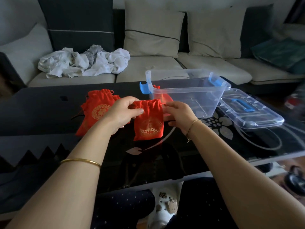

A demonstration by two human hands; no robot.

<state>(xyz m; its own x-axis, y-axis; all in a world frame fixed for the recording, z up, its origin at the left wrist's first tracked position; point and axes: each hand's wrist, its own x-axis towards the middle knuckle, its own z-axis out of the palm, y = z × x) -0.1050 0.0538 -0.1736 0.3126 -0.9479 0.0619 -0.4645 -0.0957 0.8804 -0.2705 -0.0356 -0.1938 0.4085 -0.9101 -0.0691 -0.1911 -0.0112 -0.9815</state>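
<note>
Two bare forearms reach forward over knees in dark dotted cloth, a thin gold bangle point(80, 161) on the left one. Between the hands is a small red satin drawstring pouch with a gold printed emblem point(149, 124), its gathered neck uppermost and its lower edge down at the glossy black glass table point(41, 113). Whether it rests there I cannot tell. The left hand point(121, 111) pinches the left end of the ruffled neck, thumb across the front. The right hand point(179, 114) has its fingers curled at the neck's right end, where a dark cord trails. Just behind the left hand lies a loose pile of matching red pouches point(97, 109), partly hidden by it. Just behind the right hand stands a clear rectangular plastic box with blue clips point(186, 95), with another red pouch point(162, 95) showing through its near wall. Its flat clear lid with a blue handle point(250, 111) lies beside it to the right. Beyond the table, crumpled white cloths point(82, 62) sit on a pale cushioned sofa point(148, 66).
</note>
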